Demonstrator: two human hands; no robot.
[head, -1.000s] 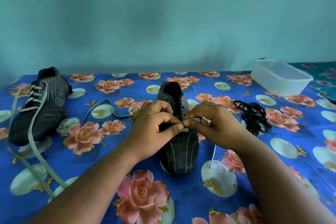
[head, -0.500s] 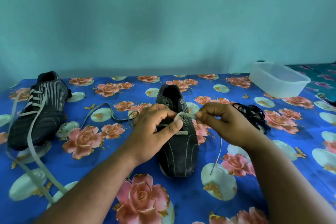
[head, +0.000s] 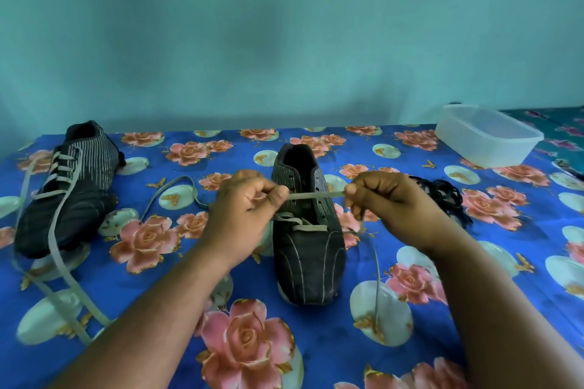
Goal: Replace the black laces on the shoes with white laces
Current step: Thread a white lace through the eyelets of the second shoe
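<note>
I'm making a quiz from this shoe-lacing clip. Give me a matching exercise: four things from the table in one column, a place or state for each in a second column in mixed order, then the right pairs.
Things
1. middle shoe
2. left shoe
3. black laces
4. plastic tub

Places or states
A. heaped loose on the cloth, right of the middle shoe
B. far right corner, nothing visible inside
C. only its lowest holes laced, white lace stretched between both hands
D. laced in white up its front, long ends trailing toward the front edge

Pairs: 1-C, 2-D, 3-A, 4-B
</note>
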